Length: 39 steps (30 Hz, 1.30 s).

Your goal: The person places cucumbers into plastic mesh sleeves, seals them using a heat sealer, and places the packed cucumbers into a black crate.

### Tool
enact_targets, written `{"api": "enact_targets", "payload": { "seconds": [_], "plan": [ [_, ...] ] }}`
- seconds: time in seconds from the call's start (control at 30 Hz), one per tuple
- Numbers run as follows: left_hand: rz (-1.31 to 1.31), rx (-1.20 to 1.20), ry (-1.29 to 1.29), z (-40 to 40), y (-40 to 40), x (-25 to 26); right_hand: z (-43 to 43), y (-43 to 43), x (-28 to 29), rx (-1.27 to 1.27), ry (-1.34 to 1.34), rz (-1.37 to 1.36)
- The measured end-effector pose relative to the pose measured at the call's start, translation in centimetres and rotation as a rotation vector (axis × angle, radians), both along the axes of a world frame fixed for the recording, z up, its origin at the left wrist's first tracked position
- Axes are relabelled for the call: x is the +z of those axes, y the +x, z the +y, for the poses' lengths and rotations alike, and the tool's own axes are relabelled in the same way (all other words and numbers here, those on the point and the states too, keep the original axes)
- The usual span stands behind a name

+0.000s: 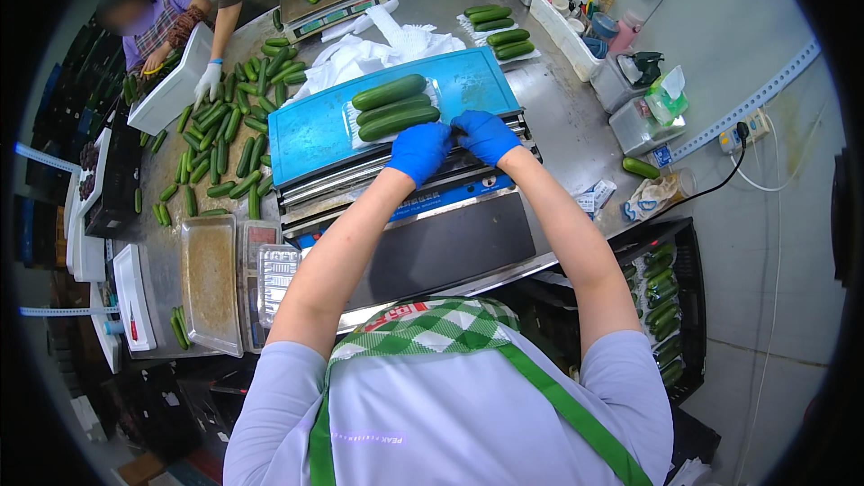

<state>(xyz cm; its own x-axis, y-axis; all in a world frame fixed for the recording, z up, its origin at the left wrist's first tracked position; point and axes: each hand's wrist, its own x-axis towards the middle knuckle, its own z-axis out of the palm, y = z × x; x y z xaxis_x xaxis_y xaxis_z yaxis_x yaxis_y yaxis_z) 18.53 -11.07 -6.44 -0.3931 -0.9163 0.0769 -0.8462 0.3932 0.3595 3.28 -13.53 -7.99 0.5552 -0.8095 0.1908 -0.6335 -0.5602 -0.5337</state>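
Three cucumbers (pixel 395 108) lie side by side on a white netted pad (pixel 354 123) on the blue top plate (pixel 310 142) of a film wrapping machine. My left hand (pixel 422 150), in a blue glove, is just below the lowest cucumber, at the machine's metal rollers (pixel 337 179). Close to its right, my gloved right hand (pixel 484 135) is over the same rollers. Both hands have their fingers bent toward each other; whether they pinch film cannot be made out. A dark flat plate (pixel 445 250) of the machine lies below my forearms.
Many loose cucumbers (pixel 223 128) cover the left of the steel table. Beyond the machine are crumpled white netting (pixel 364 57), a scale (pixel 331 3) and more cucumbers on pads (pixel 499 30). Two people work at upper left. A white bin of tools (pixel 563 34) stands at right.
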Motion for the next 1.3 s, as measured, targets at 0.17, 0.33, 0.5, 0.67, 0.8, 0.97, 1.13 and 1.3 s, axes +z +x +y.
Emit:
{"api": "enact_targets", "payload": {
  "seconds": [0.17, 0.33, 0.5, 0.67, 0.8, 0.97, 1.13, 1.3],
  "plan": [
    [0.075, 0.006, -0.068, 1.4, 1.4, 0.5, 0.1, -0.4, 0.6, -0.029, 0.068, -0.034],
    [-0.157, -0.006, -0.013, 2.1, 2.2, 1.7, -0.1, 0.0, 0.3, -0.044, 0.049, -0.056],
    [-0.211, 0.054, 0.03, 1.6, 0.9, 0.1, 0.3, 0.4, 0.7, -0.024, 0.051, -0.103],
    [-0.21, -0.031, -0.042, 1.1, 0.3, -0.5, 0.9, -0.2, 0.9, -0.059, 0.047, -0.08],
    [-0.012, -0.079, -0.117, 0.9, -0.5, 0.1, 0.3, -1.6, -1.9, -0.067, 0.125, -0.167],
    [-0.115, 0.048, 0.16, 0.6, 2.9, 0.4, 0.4, 1.8, 1.7, 0.157, 0.118, -0.021],
    [0.047, 0.004, 0.305, 0.5, 1.4, 2.5, -0.4, 2.2, -0.6, 0.142, 0.126, 0.072],
    [0.109, -0.039, 0.167, -1.1, 1.2, -2.3, -0.3, 1.6, 0.1, 0.031, 0.027, 0.216]
  ]
}}
